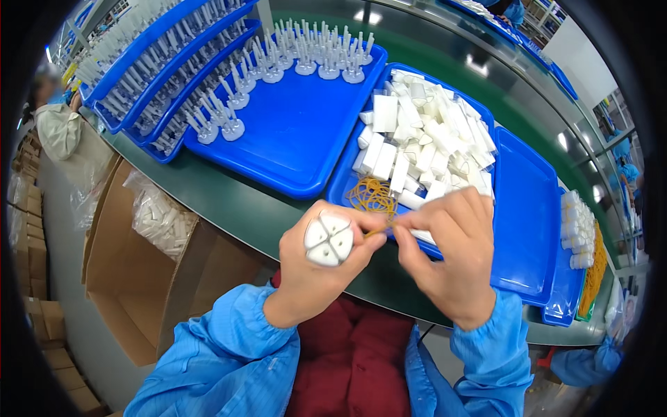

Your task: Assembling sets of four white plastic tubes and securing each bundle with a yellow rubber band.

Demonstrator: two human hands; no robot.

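My left hand (pixel 297 278) is wrapped round a bundle of white wedge-shaped pieces (pixel 328 240), whose ends form a circle with a small hole in each wedge. A yellow rubber band (pixel 377 231) runs from the left fingertips toward my right hand (pixel 450 243). The right fingers are pinched on the band, slightly blurred. Just beyond both hands, a tangle of yellow rubber bands (pixel 372 194) lies at the near left corner of a blue tray (pixel 339 182). Loose white wedge-shaped pieces (pixel 434 135) are heaped in that tray.
To the left, a blue tray (pixel 285 132) carries upright clusters of white rods (pixel 306 55), beside more stacked trays (pixel 167 52). At right are another blue tray (pixel 524 215), white bundles (pixel 577 222) and yellow bands (pixel 593 271). An open cardboard box (pixel 125 278) stands lower left.
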